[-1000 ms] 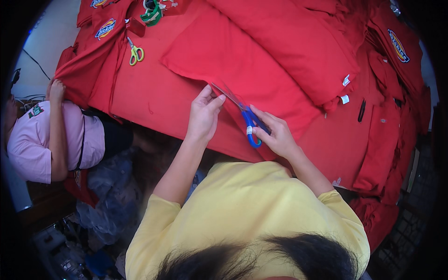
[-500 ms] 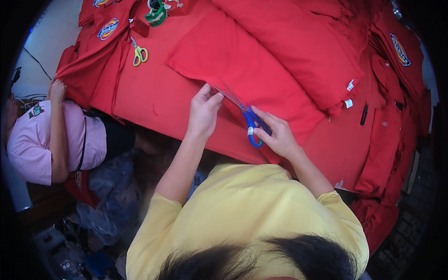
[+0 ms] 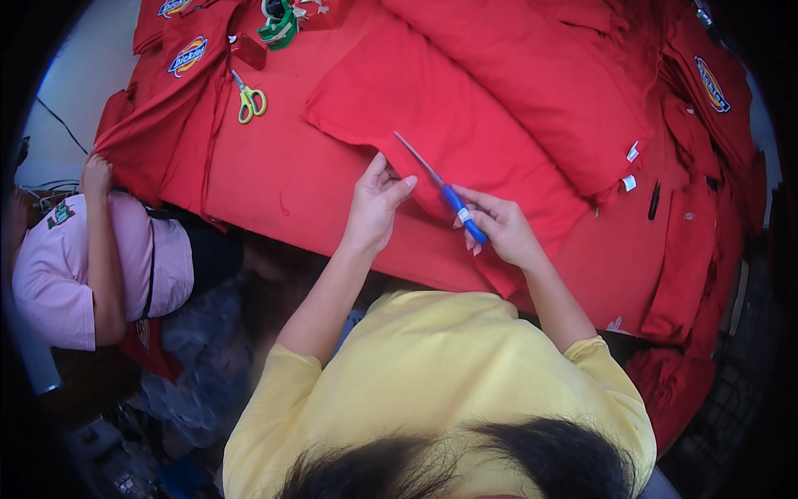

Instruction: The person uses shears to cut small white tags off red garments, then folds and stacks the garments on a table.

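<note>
A folded red cloth point(image 3: 465, 121) lies before me, its near edge reaching my hands. My left hand point(image 3: 376, 204) is at this edge, the cloth caught between its thumb and fingers. A pair of scissors point(image 3: 455, 200) with blue handles sits in my right hand point(image 3: 505, 229), whose fingers are closed around the handles. Its blades are together and point up and to the left over the cloth. The handle's far side is partly hidden by my fingers.
Yellow-handled scissors point(image 3: 249, 101) lie farther left, below a green tape dispenser point(image 3: 278, 29). A black pen-like item point(image 3: 654, 200) rests at right. Red garments point(image 3: 677, 258) pile along the right edge. At left, a co-worker's hand point(image 3: 97, 172) grips another red garment point(image 3: 158, 141).
The scissors' blades have come together and the handles have turned edge-on. My right hand has shifted slightly right. My left hand has moved slightly right, its thumb more outstretched.
</note>
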Demonstrator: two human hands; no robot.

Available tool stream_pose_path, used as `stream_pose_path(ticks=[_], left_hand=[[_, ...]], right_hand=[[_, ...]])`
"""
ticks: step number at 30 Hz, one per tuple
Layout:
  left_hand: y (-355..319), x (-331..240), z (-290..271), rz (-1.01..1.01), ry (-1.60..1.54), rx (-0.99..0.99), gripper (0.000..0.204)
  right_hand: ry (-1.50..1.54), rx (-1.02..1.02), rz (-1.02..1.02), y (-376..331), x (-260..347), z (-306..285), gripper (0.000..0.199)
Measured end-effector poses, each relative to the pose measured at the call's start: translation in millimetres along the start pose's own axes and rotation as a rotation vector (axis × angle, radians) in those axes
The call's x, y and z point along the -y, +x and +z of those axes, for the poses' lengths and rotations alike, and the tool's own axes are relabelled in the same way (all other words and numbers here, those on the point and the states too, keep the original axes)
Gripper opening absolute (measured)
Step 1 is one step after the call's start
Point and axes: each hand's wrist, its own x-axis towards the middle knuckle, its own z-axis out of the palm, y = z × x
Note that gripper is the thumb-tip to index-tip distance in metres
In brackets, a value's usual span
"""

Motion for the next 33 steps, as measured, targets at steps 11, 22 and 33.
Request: stream_pose_path(ticks=[11, 22, 33], left_hand=[[14.6, 32.8, -52.1, -0.189, -0.12, 0.057, 0.044], [80.6, -23.3, -80.1, -0.149, -0.357, -0.17, 0.045], [117.3, -64.2, -90.7, 0.12, -0.312, -0.025, 0.024]], right_hand=[[-0.191, -0.408, -0.446, 42.0, -47.5, 28.0, 0.052], [-0.692, -0.28, -0.501, 25.9, -39.2, 28.0, 0.052], [-0.653, -0.248, -0.308, 12.4, -23.6, 13.4, 0.051]])
